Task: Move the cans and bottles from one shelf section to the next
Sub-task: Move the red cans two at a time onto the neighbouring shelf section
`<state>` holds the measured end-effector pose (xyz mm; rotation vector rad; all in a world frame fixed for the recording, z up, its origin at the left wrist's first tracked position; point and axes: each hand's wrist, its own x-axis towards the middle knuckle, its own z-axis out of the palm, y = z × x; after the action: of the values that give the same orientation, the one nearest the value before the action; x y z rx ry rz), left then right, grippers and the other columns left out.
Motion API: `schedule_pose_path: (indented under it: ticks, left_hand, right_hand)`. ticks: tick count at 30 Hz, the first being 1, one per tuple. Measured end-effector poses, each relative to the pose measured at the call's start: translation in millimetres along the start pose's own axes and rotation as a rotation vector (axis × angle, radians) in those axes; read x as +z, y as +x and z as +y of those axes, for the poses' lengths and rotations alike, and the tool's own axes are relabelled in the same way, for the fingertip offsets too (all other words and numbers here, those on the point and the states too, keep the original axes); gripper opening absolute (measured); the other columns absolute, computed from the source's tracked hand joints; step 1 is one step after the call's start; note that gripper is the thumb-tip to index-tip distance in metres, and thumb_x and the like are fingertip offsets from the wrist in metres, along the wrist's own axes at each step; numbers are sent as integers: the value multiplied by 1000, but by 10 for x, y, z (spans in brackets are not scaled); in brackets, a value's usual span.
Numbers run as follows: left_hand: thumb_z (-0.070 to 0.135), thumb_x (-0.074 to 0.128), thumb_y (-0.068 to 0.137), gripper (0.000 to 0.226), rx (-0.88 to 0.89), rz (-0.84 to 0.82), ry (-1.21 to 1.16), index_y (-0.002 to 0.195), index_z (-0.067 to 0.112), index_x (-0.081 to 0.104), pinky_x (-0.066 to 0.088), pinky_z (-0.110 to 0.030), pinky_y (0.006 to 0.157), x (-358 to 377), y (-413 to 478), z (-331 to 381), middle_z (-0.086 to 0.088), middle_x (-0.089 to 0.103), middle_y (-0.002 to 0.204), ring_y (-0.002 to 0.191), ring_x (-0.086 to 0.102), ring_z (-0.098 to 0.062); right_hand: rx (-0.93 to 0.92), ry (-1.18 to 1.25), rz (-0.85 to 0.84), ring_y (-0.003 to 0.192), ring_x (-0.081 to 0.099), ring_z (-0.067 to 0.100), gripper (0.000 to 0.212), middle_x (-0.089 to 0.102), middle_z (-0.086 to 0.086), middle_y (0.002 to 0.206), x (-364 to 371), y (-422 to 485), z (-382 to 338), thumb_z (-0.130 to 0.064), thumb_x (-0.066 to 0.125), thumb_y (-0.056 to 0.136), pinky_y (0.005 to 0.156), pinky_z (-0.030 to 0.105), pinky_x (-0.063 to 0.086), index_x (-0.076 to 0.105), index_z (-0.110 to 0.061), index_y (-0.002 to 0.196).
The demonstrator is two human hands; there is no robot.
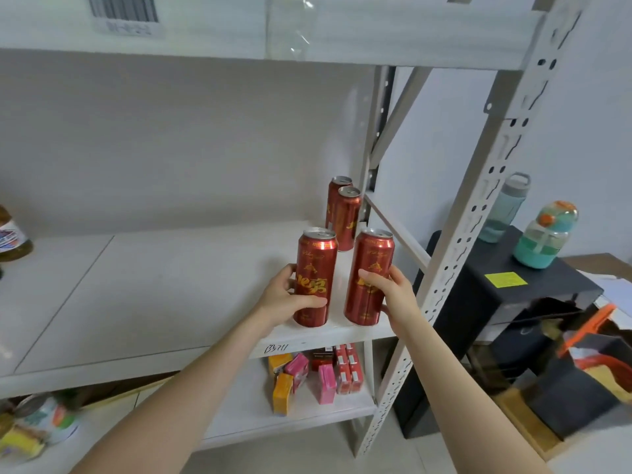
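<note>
Since these cans are slim enough for one palm each, I handle them as a pair. My left hand [284, 297] is wrapped round the left can [316, 268], thumb lying across its printed front. My right hand [395, 295] clasps the right can [371, 265] from its outer side. I grip both below the middle, which I judge keeps tall, narrow cylinders from tipping. Both stand upright at the front edge of the shelf board [154, 289], bases at or just on it; I cannot tell whether they bear their full weight there. They sit close together but apart, with white board showing between them.

Behind them two more red cans [345, 217] stand one in front of the other, tucked against the back corner by the perforated upright [478, 206], so this right end looks like where the row is gathering. A bottle [12, 239] with a dark cap shows at the far left edge, well apart.

The cans are smooth metal, glossy red with gold lettering and dull silver pull-tab tops; slick, so I hold them firmly. The board is matt white and flat, and the frame is pale painted steel.
</note>
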<state>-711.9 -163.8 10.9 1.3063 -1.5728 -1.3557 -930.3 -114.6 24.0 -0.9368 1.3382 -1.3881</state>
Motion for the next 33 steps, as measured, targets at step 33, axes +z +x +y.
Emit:
schedule_pose_path:
  ticks: [33]
  left_hand:
    - [14,93,53,81,73,115,-70,123,30,55,53,-44,99,88,1345,-300,3,69,119,110,67,-15]
  right_hand:
    - [-112,-17,-40,103,65,11,60,66,-7,115,12,1892,372,-27,90,65,81,31,53,56,-32,114]
